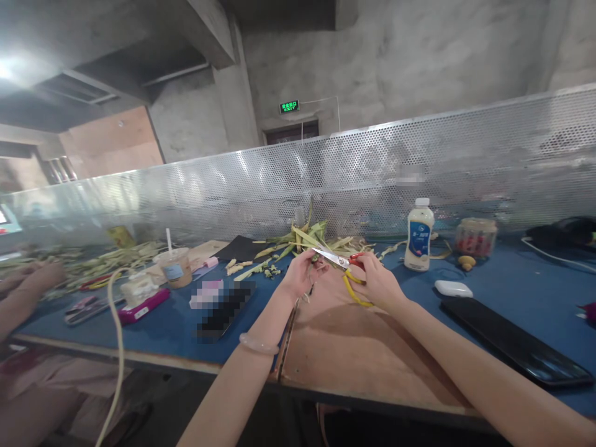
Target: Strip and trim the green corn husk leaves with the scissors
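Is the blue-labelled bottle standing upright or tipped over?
Upright: the bottle stands with its white cap on top and its base on the blue tabletop.

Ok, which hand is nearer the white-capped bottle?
Right. The right hand, holding the scissors, is to the left of the bottle in the picture, not touching it; the left hand is farther left, by the blade tips.
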Motion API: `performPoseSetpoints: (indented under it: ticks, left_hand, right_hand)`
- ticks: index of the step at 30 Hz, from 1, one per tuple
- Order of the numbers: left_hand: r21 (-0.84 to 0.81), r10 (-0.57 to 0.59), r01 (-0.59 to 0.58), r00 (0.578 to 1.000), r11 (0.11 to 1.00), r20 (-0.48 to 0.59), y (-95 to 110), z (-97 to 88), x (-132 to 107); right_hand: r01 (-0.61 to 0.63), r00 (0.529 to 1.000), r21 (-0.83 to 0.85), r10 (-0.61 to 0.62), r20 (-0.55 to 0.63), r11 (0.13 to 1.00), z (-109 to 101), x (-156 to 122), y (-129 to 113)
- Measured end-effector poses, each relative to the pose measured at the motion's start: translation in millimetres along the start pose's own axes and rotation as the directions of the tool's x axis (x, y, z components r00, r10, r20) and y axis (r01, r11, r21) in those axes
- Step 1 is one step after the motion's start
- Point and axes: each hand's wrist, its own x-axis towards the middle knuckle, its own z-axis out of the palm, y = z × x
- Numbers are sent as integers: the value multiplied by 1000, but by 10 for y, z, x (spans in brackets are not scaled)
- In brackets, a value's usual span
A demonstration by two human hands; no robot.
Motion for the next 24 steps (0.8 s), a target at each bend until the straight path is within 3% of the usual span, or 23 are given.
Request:
performPoseSetpoints:
  ticks: [11,20,24]
  left_hand:
    - [26,1,-1,1000,1000,2,18,32,-12]
    - [55,76,-73,996,996,-41,30,37,-15]
    - [89,61,-60,998,994,-17,23,26,-9]
  right_hand:
    - [-10,1000,-16,10,-13,1000,48,-12,40]
    - [-99,986,41,103,-132,994,19,-1,25]
    - [-81,991,56,86,-105,995,37,-2,50]
